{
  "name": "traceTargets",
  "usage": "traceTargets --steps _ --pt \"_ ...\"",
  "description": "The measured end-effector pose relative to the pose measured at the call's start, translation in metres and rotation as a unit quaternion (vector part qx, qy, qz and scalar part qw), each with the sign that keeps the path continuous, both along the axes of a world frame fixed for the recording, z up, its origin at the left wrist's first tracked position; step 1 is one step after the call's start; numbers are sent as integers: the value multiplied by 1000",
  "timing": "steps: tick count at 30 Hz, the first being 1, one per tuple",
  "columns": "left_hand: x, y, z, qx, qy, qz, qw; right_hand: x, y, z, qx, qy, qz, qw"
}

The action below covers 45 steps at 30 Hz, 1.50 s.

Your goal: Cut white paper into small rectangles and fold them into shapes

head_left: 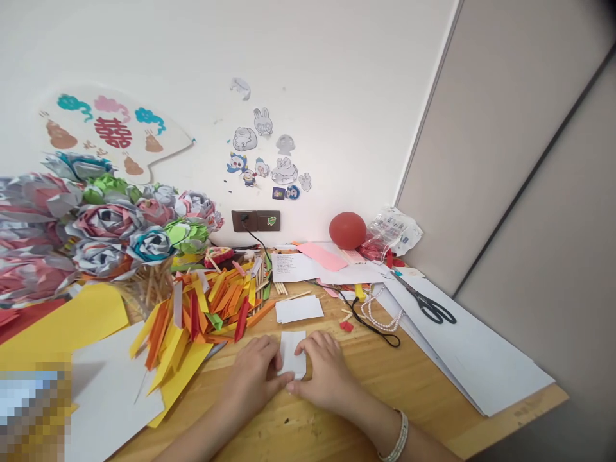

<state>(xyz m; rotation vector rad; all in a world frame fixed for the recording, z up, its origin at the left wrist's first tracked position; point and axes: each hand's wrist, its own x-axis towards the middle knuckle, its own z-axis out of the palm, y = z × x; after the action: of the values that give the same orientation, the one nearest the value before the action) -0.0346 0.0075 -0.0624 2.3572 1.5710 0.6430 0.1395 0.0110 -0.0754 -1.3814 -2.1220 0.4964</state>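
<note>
A small white paper piece (pixel 292 350) lies on the wooden table (pixel 385 378) near its front. My left hand (pixel 255 375) presses on the paper's left edge with curled fingers. My right hand (pixel 323 372), a bracelet on its wrist, pinches the paper's right and lower edge. Both hands meet at the paper's bottom corner. Part of the paper is hidden under my fingers.
Orange, yellow and red paper strips (pixel 202 308) are piled at the left, beside folded paper roses (pixel 106 224). Another white slip (pixel 298 308), black scissors (pixel 428 301) on large white sheets (pixel 471 359), a bead string (pixel 378 314) and a red balloon (pixel 347 230) lie behind.
</note>
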Motion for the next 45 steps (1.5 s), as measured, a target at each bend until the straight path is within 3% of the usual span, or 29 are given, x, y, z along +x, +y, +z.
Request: traceTargets --steps 5,7,11,14,19,22,24,26,30,35,38,40,45 --pt "-13 2 5 48 33 52 997 -1 0 3 -10 -17 16 1000" --pt "-21 7 6 90 19 5 996 2 2 6 -17 -16 49 999" --pt "-33 15 4 160 62 -163 972 15 12 14 -57 -4 167 984" --pt "-38 11 7 163 110 -200 960 27 22 17 -65 9 159 985" --pt "-39 -9 22 89 127 -198 968 38 36 13 -18 32 17 999" --pt "-36 -13 21 34 85 -177 980 35 36 14 52 51 -40 997" --pt "-32 -10 16 6 35 -145 989 30 29 17 89 79 9 993" --pt "-27 -5 12 -16 -19 -110 994 22 19 18 104 94 102 985" --pt "-18 2 12 -60 -122 -55 989 6 3 11 141 16 261 955" --pt "-19 4 11 -158 -199 15 967 2 6 4 192 -50 222 955" --pt "-24 6 9 -215 -225 19 950 6 9 8 188 -44 205 960" --pt "-26 5 10 -193 -204 -7 960 9 10 12 176 -34 204 963" --pt "-26 -4 21 -47 -77 -111 990 14 13 18 123 3 235 964"
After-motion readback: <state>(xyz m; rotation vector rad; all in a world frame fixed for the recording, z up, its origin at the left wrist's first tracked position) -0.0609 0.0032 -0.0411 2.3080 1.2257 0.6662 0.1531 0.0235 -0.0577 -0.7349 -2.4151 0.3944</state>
